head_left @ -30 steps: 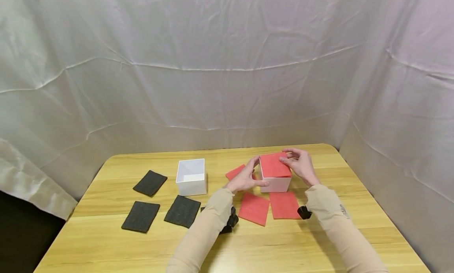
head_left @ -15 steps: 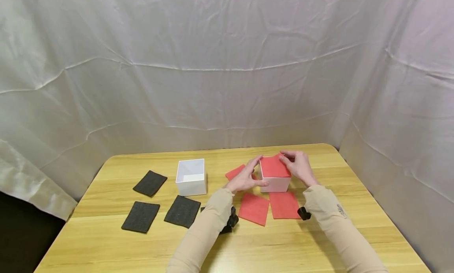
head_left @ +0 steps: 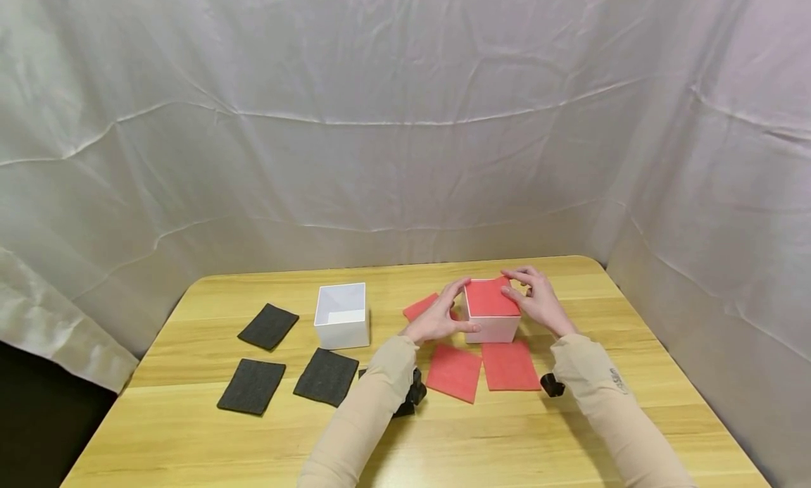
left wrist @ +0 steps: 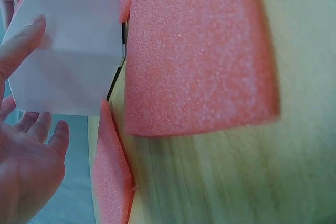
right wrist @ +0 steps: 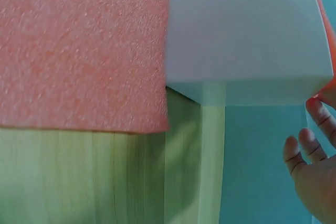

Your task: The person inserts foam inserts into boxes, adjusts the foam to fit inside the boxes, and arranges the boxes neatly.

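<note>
A white open-topped box [head_left: 492, 330] stands at the right rear of the table, a red foam sheet [head_left: 489, 299] lying across its top. My left hand [head_left: 437, 322] steadies the box, thumb on the front wall and fingers along its left side; the left wrist view shows that thumb against the white wall [left wrist: 68, 72]. At the sheet's right rear corner, my right hand [head_left: 540, 303] pinches the foam between thumb and index finger. In the right wrist view its fingertips meet the box's upper edge. The box's inside is hidden under the sheet.
Two red sheets [head_left: 454, 374] [head_left: 510, 367] lie in front of the box, another [head_left: 420, 308] partly behind my left hand. A second white box [head_left: 342, 326] stands open to the left. Several black sheets [head_left: 251, 387] lie around it, one partly under my left forearm. Grey curtains [head_left: 405, 171] surround the table.
My right hand has shifted slightly at the sheet's corner, and the sheet's rear edge now dips lower toward the box opening. My left hand has stayed on the box.
</note>
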Action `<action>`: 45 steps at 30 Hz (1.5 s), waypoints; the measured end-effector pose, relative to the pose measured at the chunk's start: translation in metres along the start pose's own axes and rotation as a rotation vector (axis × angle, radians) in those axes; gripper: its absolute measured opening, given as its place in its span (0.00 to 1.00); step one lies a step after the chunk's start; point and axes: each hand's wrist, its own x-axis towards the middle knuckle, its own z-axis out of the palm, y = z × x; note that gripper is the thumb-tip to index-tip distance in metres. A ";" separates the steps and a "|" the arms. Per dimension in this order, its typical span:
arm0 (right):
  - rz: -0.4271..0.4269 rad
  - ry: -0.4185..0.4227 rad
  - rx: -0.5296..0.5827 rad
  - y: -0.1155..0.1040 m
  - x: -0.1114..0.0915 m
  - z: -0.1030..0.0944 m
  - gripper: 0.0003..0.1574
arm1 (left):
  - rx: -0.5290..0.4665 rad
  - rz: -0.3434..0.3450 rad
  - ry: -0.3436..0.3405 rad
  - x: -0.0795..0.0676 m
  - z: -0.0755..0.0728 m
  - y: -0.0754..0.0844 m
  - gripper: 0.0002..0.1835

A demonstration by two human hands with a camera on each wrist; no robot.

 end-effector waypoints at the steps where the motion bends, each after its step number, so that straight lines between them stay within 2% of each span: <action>1: 0.000 -0.001 0.004 0.001 0.000 0.000 0.26 | -0.007 0.003 0.000 0.000 0.000 0.000 0.52; 5: -0.015 -0.010 0.013 0.004 -0.002 -0.003 0.27 | -0.016 0.011 0.003 0.001 0.000 -0.001 0.51; 10: -0.030 -0.078 0.051 0.008 -0.008 -0.012 0.26 | -0.015 0.006 0.000 0.000 0.000 -0.001 0.51; 17: -0.048 -0.164 0.020 0.011 -0.013 -0.017 0.34 | -0.024 -0.002 0.005 0.000 0.000 -0.002 0.50; 30: -0.039 -0.181 0.018 0.015 -0.012 -0.013 0.35 | -0.046 -0.010 0.013 -0.001 0.001 0.001 0.50; 37: -0.075 -0.177 -0.016 0.013 -0.010 -0.011 0.32 | -0.045 -0.009 0.013 0.000 0.002 -0.001 0.50; 45: -0.032 -0.176 0.045 0.015 -0.014 -0.012 0.33 | -0.041 -0.014 0.012 -0.001 0.001 0.001 0.50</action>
